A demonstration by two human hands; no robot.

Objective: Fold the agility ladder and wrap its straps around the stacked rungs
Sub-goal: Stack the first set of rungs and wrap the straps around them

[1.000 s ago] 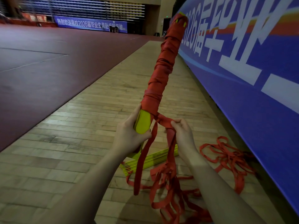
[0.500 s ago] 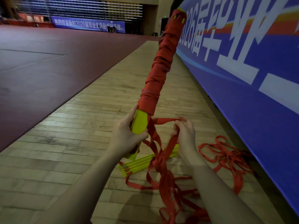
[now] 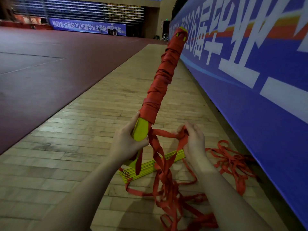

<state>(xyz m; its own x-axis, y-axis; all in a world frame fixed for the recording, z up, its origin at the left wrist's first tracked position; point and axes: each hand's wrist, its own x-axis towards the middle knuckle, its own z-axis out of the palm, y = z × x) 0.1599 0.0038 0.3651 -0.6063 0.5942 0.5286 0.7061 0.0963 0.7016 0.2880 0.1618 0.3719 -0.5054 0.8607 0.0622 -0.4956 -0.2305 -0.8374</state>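
On wooden floor beside the blue banner wall (image 3: pixel 250 114): inspection of wrapping in progress.

Bundle position: stacked rungs (image 3: pixel 140 130) held tilted, far end pointing up and right toward the wall, near yellow end exposed.
Left hand (image 3: pixel 128 140): fingers and thumb clamped round the yellow near end of the bundle.
Right hand (image 3: pixel 194 142): fingers curled tight on a gathered bunch of red strap (image 3: pixel 166 134), just right of the bundle.
Done: red wrap (image 3: pixel 164 77) covering most of the length, from the far tip down to just above the left hand.
Left: long loose straps (image 3: pixel 170 194) hanging from the bundle to a tangle on the near floor; judged several more turns and a tie-off.
Also on floor: second ladder (image 3: pixel 150 165), yellow rungs stacked but unwrapped, its straps (image 3: pixel 231 162) strewn right, against the wall.
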